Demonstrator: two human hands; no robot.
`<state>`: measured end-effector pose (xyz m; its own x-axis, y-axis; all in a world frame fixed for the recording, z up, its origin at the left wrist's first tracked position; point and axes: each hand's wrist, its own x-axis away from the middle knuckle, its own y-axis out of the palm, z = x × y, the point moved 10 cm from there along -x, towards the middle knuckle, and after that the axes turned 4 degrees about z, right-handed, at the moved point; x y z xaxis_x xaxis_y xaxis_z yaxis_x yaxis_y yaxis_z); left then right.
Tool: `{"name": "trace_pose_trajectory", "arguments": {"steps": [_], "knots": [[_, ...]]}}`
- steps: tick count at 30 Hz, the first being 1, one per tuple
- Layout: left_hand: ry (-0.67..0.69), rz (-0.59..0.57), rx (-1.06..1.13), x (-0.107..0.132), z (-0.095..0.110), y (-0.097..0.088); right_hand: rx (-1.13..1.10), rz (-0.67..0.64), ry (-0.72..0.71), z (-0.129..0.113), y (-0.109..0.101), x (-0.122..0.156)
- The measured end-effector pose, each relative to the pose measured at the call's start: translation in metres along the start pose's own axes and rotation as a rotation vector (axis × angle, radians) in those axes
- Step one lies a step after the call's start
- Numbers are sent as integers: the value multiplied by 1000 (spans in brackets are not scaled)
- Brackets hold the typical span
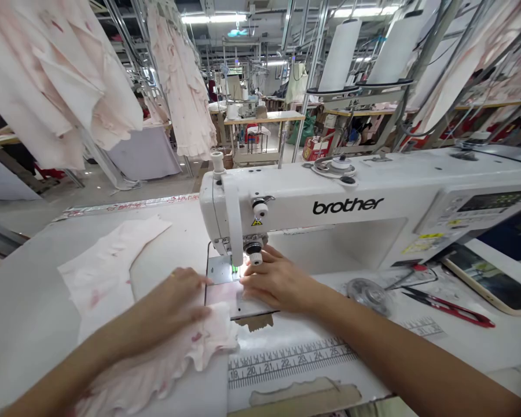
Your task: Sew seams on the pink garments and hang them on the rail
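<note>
A white Brother sewing machine [351, 202] stands on the work table [21, 313]. My left hand [173, 301] lies flat, fingers together, pressing a pale pink ruffled fabric piece [125, 359] just left of the needle plate [219, 272]. My right hand [278, 281] rests on the fabric edge right beside the presser foot [252, 255], fingers stretched out and pressing down. The fabric runs from under the needle back toward me and off to the left.
Red-handled thread snips [451, 307] and a phone [490, 278] lie at the right. A clear bobbin lid [367, 292] sits by the machine base. A ruler strip [295, 359] is stuck near the front edge. Pink garments [56, 81] hang at upper left; thread cones [341, 55] stand behind.
</note>
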<state>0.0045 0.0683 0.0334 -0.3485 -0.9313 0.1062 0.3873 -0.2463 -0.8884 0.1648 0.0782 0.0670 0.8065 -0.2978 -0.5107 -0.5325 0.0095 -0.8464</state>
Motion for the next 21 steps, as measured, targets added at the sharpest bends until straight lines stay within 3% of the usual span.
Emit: {"name": "trace_pose_trajectory", "arguments": {"steps": [3,6,10,13,15,18,21], "knots": [[-31,6,40,4,30,20,-43,68,-82,-15,-6,-1],[-123,44,142,-8,30,24,-126,48,-154,-30,-3,-1],[-140,115,307,-28,27,21,-142,-105,-142,-33,10,1],[-160,167,271,-33,20,21,-127,-167,-118,-30,14,3],[-82,239,162,-31,24,14,-118,-168,-117,-30,12,3],[141,397,-57,-14,43,-5,-135,-162,-119,-31,10,3],[374,389,-204,6,65,-2,-200,-160,-105,-31,10,3]]}}
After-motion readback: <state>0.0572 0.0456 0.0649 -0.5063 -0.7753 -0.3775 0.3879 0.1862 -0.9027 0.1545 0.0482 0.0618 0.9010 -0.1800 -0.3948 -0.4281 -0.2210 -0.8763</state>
